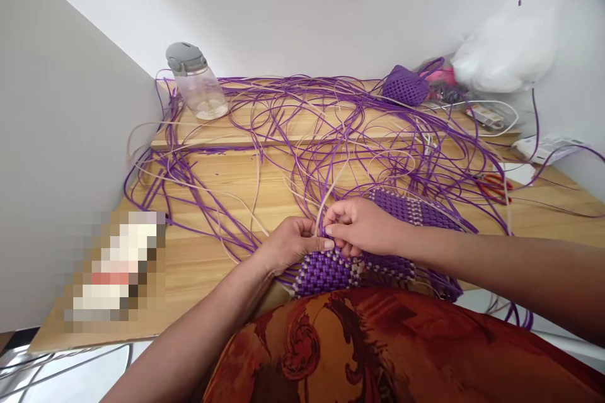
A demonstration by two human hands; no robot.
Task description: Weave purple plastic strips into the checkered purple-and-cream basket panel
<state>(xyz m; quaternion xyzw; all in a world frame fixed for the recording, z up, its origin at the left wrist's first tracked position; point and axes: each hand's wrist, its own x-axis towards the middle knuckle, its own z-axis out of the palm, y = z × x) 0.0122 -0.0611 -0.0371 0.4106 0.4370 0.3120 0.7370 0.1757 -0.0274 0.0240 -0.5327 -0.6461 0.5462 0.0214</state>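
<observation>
A wooden table point(198, 264) is filling most of the view, with a raised board point(236, 132) lying across its far side against the white wall. Loose strands point(331, 132), mostly purple with some cream among them, are sprawling in a wide tangle over both levels and trailing off the near edge. A red patterned cloth point(378, 346) is covering the person's lap at the bottom of the view. A woven panel point(326, 272) of purple and cream squares is lying at the near edge of the table, partly drooping onto the cloth and stretching away to the right under the right forearm. A white plastic bag point(505, 50) is slumping in the far right corner. The left hand point(288, 242) is resting on the panel's near left corner, fingers curled in and thumb pressing down on the weave. The right hand point(363, 223) is touching it thumb to thumb, fingers closed in a tight pinch on a few of the strands where they are rising from the panel's edge. A clear bottle point(196, 82) with a grey lid is standing on the board at far left. A small purple woven pouch point(404, 85) is sitting near the bag, and red-handled scissors point(496, 186) are lying under strands at the right.
</observation>
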